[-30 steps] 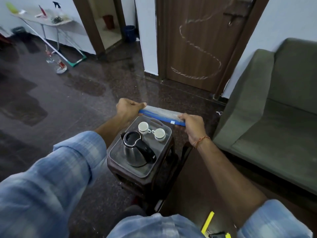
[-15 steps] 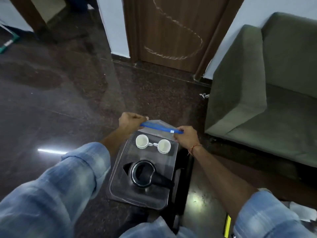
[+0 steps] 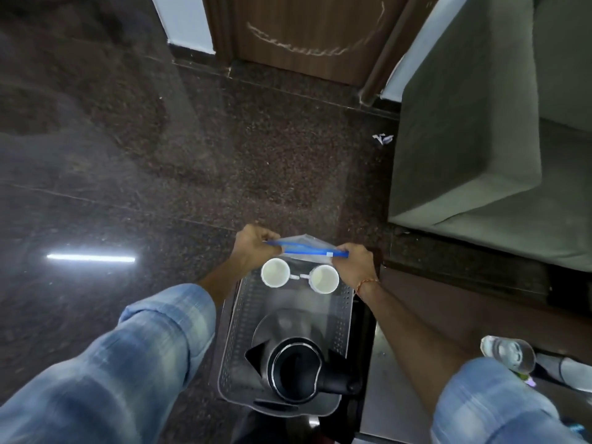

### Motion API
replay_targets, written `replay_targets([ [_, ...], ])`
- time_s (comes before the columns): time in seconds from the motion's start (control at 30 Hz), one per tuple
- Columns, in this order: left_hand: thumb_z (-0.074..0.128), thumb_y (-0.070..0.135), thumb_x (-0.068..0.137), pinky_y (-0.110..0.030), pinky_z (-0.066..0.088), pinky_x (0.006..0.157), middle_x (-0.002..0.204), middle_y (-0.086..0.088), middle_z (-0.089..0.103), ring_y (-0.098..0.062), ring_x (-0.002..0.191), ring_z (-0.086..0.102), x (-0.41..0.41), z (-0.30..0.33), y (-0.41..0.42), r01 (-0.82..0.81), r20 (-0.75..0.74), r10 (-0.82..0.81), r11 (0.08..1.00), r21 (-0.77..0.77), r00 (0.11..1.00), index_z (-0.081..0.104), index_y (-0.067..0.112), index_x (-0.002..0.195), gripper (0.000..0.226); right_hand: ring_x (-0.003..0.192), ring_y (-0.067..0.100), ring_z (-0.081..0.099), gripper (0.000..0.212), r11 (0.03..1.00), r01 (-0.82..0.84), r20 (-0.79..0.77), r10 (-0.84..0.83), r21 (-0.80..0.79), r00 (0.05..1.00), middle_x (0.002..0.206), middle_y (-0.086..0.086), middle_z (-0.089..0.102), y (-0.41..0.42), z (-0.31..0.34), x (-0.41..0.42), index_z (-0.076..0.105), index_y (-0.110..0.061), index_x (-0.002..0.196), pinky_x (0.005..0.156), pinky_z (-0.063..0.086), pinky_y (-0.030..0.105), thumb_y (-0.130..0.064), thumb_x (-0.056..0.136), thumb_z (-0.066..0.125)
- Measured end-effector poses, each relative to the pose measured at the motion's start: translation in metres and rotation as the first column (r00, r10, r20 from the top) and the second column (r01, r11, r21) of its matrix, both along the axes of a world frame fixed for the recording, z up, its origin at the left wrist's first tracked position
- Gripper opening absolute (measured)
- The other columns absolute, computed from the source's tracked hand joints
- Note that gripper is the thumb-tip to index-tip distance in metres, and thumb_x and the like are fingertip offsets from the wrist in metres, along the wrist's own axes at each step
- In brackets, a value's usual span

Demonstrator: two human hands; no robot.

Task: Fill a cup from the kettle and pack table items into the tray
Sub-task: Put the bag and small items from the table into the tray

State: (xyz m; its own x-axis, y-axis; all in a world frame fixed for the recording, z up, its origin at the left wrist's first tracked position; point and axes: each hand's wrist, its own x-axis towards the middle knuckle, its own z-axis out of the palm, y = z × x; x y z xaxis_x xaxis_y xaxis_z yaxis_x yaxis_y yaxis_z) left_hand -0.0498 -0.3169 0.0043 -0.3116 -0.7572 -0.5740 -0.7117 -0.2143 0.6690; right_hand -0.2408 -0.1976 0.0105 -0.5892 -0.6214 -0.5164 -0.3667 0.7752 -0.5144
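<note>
From the head view, our left hand (image 3: 253,248) and right hand (image 3: 357,262) each pinch an end of the bag (image 3: 307,248), held over the tray's (image 3: 344,315) far edge. Two cups (image 3: 275,273) and the kettle (image 3: 296,368) sit in the tray.

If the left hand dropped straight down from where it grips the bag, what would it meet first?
Likely the left cup, just nearer the camera than the left hand on the tray. Depth is unclear from above, so it might land on the tray's far rim instead.
</note>
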Motion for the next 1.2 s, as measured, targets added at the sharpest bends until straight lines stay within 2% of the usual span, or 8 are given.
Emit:
replay_targets([
  [0.17, 0.075, 0.01, 0.075, -0.021, 0.049, 0.075, 0.093, -0.007, 0.075, -0.014, 0.088, 0.068, 0.003, -0.02, 0.008, 0.076, 0.062, -0.075, 0.997, -0.009, 0.995, 0.078, 0.014, 0.1, 0.026, 0.09, 0.021, 0.066, 0.024, 0.999, -0.004, 0.044, 0.002, 0.05, 0.999, 0.097, 0.009, 0.072, 0.005, -0.026, 0.004, 0.074, -0.012, 0.101, 0.071, 0.043, 0.022, -0.008, 0.081, 0.061],
  [0.3, 0.07, 0.008, 0.078, -0.024, 0.049, 0.069, 0.087, -0.008, 0.075, -0.014, 0.078, 0.066, 0.006, -0.029, 0.016, 0.096, 0.037, -0.092, 0.991, -0.093, 0.995, 0.077, 0.016, 0.101, 0.025, 0.093, 0.019, 0.065, 0.03, 0.999, -0.018, 0.064, 0.016, 0.043, 0.998, 0.099, 0.005, 0.07, 0.008, -0.037, 0.003, 0.071, -0.016, 0.106, 0.077, 0.045, 0.022, -0.009, 0.077, 0.065],
  [0.4, 0.067, 0.012, 0.079, -0.03, 0.053, 0.072, 0.085, -0.01, 0.074, -0.023, 0.08, 0.069, 0.008, -0.028, 0.02, 0.133, 0.037, -0.129, 0.979, -0.154, 0.991, 0.075, 0.015, 0.102, 0.024, 0.094, 0.019, 0.066, 0.038, 0.999, -0.048, 0.051, 0.046, 0.024, 0.998, 0.099, 0.004, 0.071, 0.017, -0.036, 0.003, 0.069, -0.017, 0.109, 0.081, 0.049, 0.023, -0.009, 0.071, 0.068],
  [0.63, 0.066, 0.018, 0.082, -0.033, 0.05, 0.081, 0.11, -0.017, 0.063, -0.033, 0.095, 0.065, 0.013, -0.005, 0.032, 0.223, 0.139, -0.187, 0.922, -0.318, 0.972, 0.069, 0.009, 0.113, 0.032, 0.084, 0.012, 0.062, 0.044, 0.996, 0.049, 0.017, -0.048, -0.074, 0.999, 0.106, 0.003, 0.069, 0.053, -0.008, -0.006, 0.066, -0.015, 0.113, 0.077, 0.05, 0.024, -0.015, 0.07, 0.076],
  [0.8, 0.065, 0.024, 0.085, -0.037, 0.051, 0.081, 0.116, -0.016, 0.063, -0.033, 0.099, 0.064, -0.007, 0.032, 0.051, 0.257, 0.173, -0.206, 0.897, -0.36, 0.963, 0.067, 0.01, 0.116, 0.034, 0.091, 0.012, 0.063, 0.046, 0.988, 0.087, 0.001, -0.087, -0.125, 0.996, 0.112, 0.002, 0.069, 0.086, 0.025, -0.021, 0.064, -0.014, 0.12, 0.083, 0.047, 0.021, -0.021, 0.076, 0.076],
  [0.93, 0.066, 0.022, 0.084, -0.033, 0.048, 0.084, 0.113, -0.01, 0.067, -0.028, 0.101, 0.063, -0.04, 0.067, 0.094, 0.342, 0.115, -0.322, 0.862, -0.375, 0.94, 0.07, 0.013, 0.109, 0.027, 0.086, 0.006, 0.062, 0.034, 0.973, 0.142, -0.008, -0.146, -0.184, 0.989, 0.099, 0.0, 0.07, 0.138, 0.054, -0.031, 0.068, -0.015, 0.11, 0.081, 0.046, 0.016, -0.02, 0.077, 0.076],
  [1.07, 0.069, 0.019, 0.084, -0.027, 0.05, 0.084, 0.101, -0.006, 0.073, -0.02, 0.095, 0.067, -0.088, 0.11, 0.151, 0.549, 0.089, -0.563, 0.74, -0.389, 0.822, 0.072, 0.013, 0.102, 0.02, 0.081, 0.004, 0.06, 0.025, 0.945, 0.214, -0.031, -0.228, -0.249, 0.973, 0.085, -0.008, 0.066, 0.213, 0.08, -0.053, 0.071, -0.021, 0.099, 0.08, 0.045, 0.012, -0.022, 0.075, 0.077],
  [1.2, 0.071, 0.022, 0.083, -0.017, 0.046, 0.077, 0.091, 0.001, 0.072, -0.01, 0.082, 0.066, -0.132, 0.148, 0.233, 0.602, 0.037, -0.662, 0.657, -0.454, 0.749, 0.073, 0.016, 0.099, 0.017, 0.078, 0.002, 0.061, 0.018, 0.892, 0.294, -0.048, -0.33, -0.343, 0.943, 0.071, -0.017, 0.064, 0.311, 0.105, -0.078, 0.069, -0.028, 0.087, 0.082, 0.044, 0.012, -0.022, 0.073, 0.078],
])
